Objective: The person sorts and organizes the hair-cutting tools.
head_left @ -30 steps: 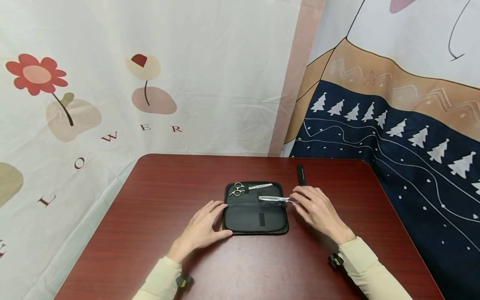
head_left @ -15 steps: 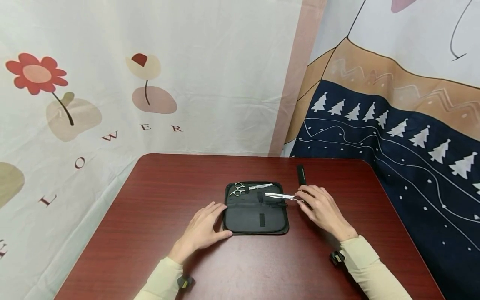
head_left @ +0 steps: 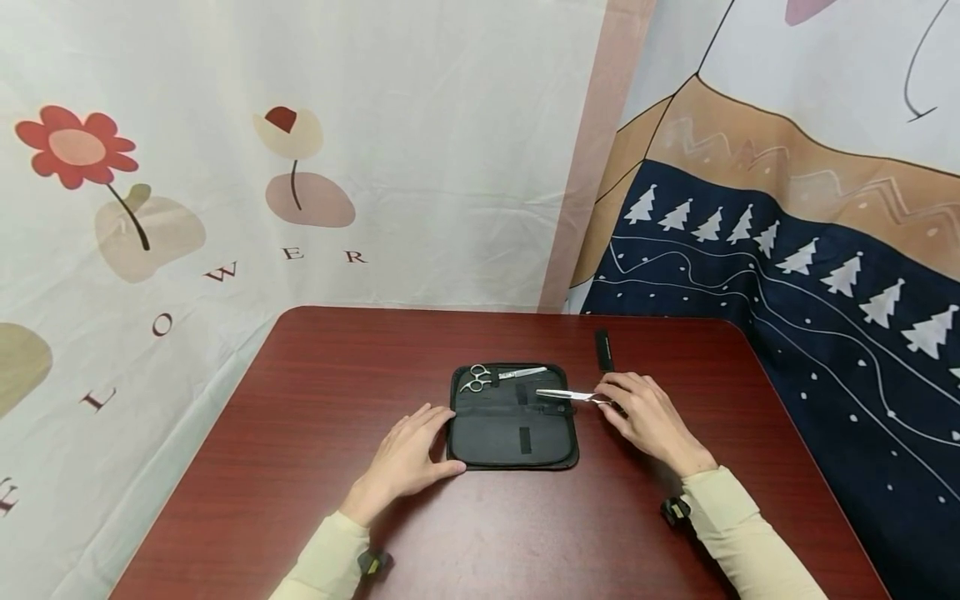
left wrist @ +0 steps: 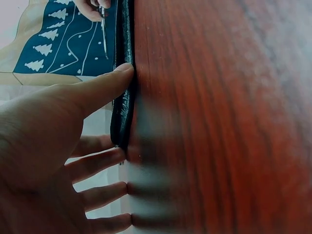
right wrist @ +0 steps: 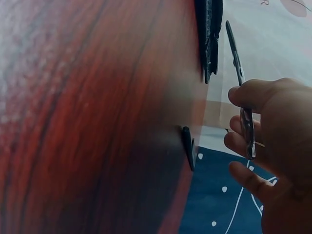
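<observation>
An open black zip case lies flat on the table. My left hand rests against its left side, with the thumb at the near corner and the fingers spread along the edge. One pair of silver hair scissors sits in the case's upper half, under a small strap. Over the case's right side, my right hand pinches a second pair of hair scissors by the handles, blades pointing left. In the right wrist view these scissors are raised above the table, with thumb and fingertips on the handle part.
A narrow flat black strip lies beyond my right hand, near the table's far edge. The reddish-brown table has rounded far corners. Printed cloths hang behind and beside it.
The held scissors have moved right and slightly away from me, up off the case's middle, with my right hand drawing back. My left hand has stayed at the case's edge.
</observation>
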Motion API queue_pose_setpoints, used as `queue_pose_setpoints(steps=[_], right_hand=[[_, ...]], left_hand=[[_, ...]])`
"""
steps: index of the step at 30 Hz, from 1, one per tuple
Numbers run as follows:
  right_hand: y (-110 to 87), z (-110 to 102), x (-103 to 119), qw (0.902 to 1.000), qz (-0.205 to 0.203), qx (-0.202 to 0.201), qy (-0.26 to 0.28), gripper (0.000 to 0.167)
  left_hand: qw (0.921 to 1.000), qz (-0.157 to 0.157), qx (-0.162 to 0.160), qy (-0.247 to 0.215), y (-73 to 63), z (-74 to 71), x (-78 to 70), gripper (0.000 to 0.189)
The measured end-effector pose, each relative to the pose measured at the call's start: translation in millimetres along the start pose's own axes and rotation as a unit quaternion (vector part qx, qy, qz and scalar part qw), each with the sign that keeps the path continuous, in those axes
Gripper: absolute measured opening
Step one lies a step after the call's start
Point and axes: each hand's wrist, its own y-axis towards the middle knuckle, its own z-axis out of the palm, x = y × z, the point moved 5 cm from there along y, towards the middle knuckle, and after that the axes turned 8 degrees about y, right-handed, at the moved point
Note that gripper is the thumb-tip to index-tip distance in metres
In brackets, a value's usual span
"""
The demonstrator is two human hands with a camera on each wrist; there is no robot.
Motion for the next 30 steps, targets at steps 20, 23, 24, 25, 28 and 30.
queue_pose_setpoints(steps=[20,23,24,25,28,30], right_hand=[[16.2,20.5,1.3,0.9976,0.031,0.053,0.031,0.022],[18.6,23.6,2.3,0.9973,0.029,0.056,0.038,0.021],[19.2,24.6,2.5,0.9971,0.028,0.058,0.039,0.021],[20.0,25.5,2.7,0.9970,0.027,0.059,0.042,0.021],[22.7,27.6,3.3,0.9965,0.028,0.065,0.044,0.020],[24.4,28.9,4.1,0.9966,0.026,0.066,0.042,0.021]], left_hand=[[1.0000,-0.001,-0.001,0.000,0.4,-0.8,-0.2,0.083],[1.0000,-0.004,0.003,0.000,0.8,0.0,0.4,0.083],[1.0000,-0.006,0.005,-0.001,0.9,0.2,0.6,0.083],[1.0000,-0.008,0.006,-0.002,1.0,0.5,0.8,0.083],[0.9999,-0.009,0.003,-0.004,1.1,0.7,0.7,0.083],[0.9999,-0.010,0.003,-0.005,1.0,0.9,0.7,0.083]])
